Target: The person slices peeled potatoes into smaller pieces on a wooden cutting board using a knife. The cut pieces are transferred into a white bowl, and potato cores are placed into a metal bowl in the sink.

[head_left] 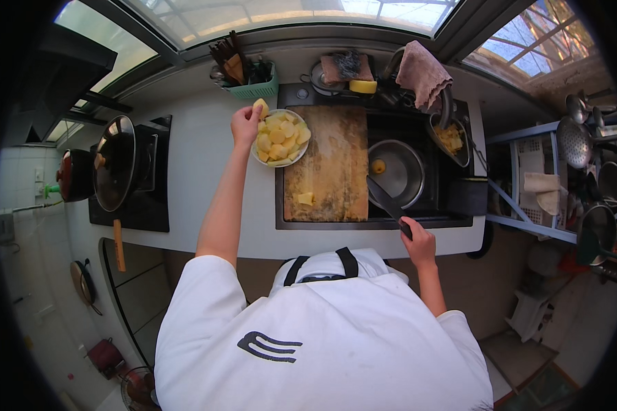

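Note:
My left hand (245, 125) pinches a pale yellow potato piece (260, 106) at the upper left rim of a plate (257, 155). Cut potato pieces (283, 137) are heaped on that plate, whose right side meets the worn wooden cutting board (334, 154). One more potato chunk (306, 198) lies near the board's front. In my right hand (420, 243) is the handle of a kitchen knife (388, 199). Its dark blade points up and left, over the front left of a steel bowl (417, 177). Inside the bowl sits a small round potato (378, 166).
The board spans the left of a dark sink (429, 205). A strainer (464, 163) of yellow pieces stands beneath the faucet (446, 110), which carries a pink cloth (422, 72). Behind are a green utensil basket (257, 88) and sponges (362, 86). A lidded pan (115, 164) occupies the stove at left.

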